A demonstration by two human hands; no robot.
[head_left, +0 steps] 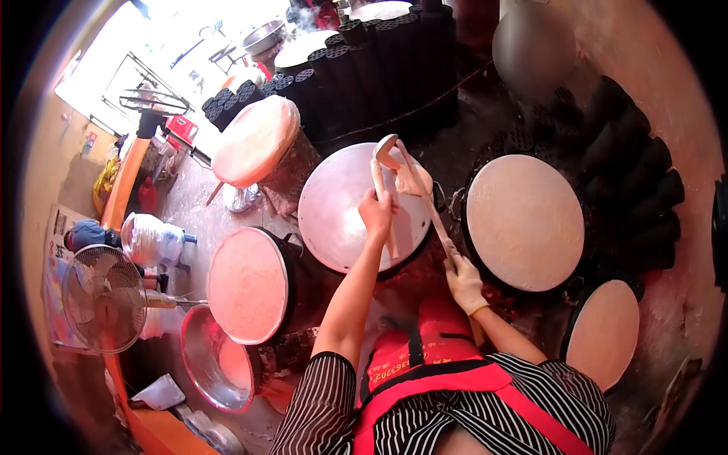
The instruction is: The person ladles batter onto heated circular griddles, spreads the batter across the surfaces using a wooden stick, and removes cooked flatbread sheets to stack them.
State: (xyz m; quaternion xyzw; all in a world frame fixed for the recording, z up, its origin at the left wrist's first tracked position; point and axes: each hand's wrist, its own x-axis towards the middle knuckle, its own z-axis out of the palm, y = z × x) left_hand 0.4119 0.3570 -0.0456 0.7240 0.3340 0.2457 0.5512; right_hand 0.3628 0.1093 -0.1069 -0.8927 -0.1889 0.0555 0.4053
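Note:
Ahead of me a wide round metal pan (334,205) has a mostly bare, shiny surface. My left hand (377,214), bare and closed, grips a pale wooden-looking stick (392,244) over the pan. My right hand (465,282), in a whitish glove, is closed around the long handle of a ladle (385,152). The ladle's bowl is over the pan's far edge, close to the upper end of the stick. A pale, flat lump (409,182) shows beside the ladle handle; I cannot tell what it is.
Pale-covered round pans stand at right (525,224), lower right (604,334) and left (248,284). A metal basin (196,364) holds pale material. A thick pale round slab (256,144) rests beyond. Stacked coal briquettes (364,68) line the back; a fan (105,299) and a person (91,235) are left.

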